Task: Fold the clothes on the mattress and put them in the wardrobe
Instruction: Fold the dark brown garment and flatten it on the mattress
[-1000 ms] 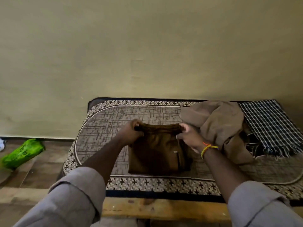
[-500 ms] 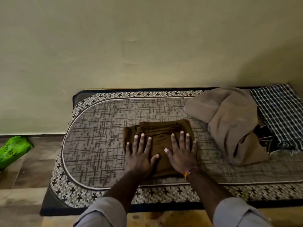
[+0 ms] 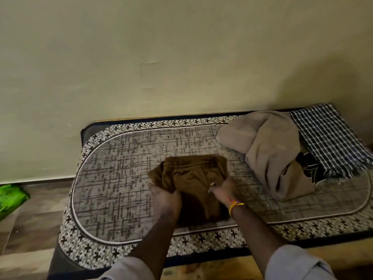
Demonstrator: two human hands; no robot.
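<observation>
Brown folded garment (image 3: 193, 178) is lying mid-mattress (image 3: 113, 178) as we are gripping its near sides: our left hand (image 3: 166, 201) and right hand (image 3: 225, 188) are both closed on the fabric. Beside it, a beige garment (image 3: 270, 150) is lying heaped against a checked cloth (image 3: 327, 138).

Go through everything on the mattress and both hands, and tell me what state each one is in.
Brown garment: folded, gripped at both sides.
Beige garment: unfolded, heaped.
Checked cloth: spread flat, partly under the beige garment.
Left hand: closed on the brown garment.
Right hand: closed on the brown garment.
Mattress: covered, patterned.
</observation>
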